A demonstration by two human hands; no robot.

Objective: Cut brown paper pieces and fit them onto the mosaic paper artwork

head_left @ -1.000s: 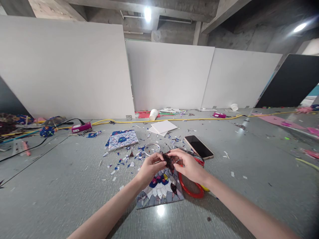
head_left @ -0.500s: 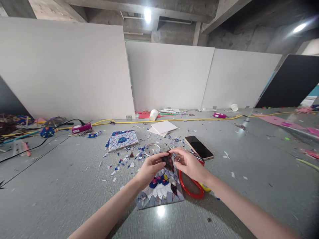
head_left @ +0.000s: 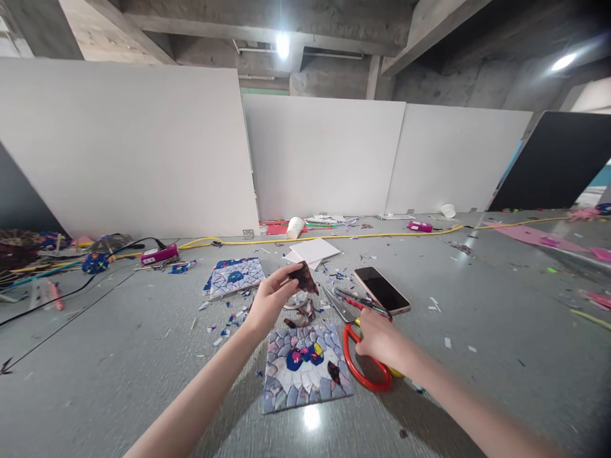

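Observation:
My left hand [head_left: 270, 299] is closed, pinching a dark reddish-brown scrap [head_left: 303, 278] of thin sheet material between thumb and fingers, above the table. On the right, my right hand [head_left: 382, 334] is closed at the handles of red-handled scissors [head_left: 366, 380]; its fingertips are partly hidden. Their blades point away and to the left, next to a second cutting tool [head_left: 360, 300] with dark jaws. In front of me lies a square mosaic panel [head_left: 305, 381] of grey-lilac and white pieces with blue, pink and yellow ones. A small dark piece [head_left: 333, 373] rests on its right side.
A phone [head_left: 382, 289] lies right of the blades. Beyond are white square boards [head_left: 315, 250], a second mosaic panel [head_left: 236, 277] and a thin ring [head_left: 296, 301], with scraps scattered around. A yellow cable [head_left: 334, 237] runs before white partitions [head_left: 324, 159], near a paper cup [head_left: 294, 227].
My hands have parted: the left moved up and left with the dark scrap, the right down to the scissors. Dark trimmings now show beyond the panel.

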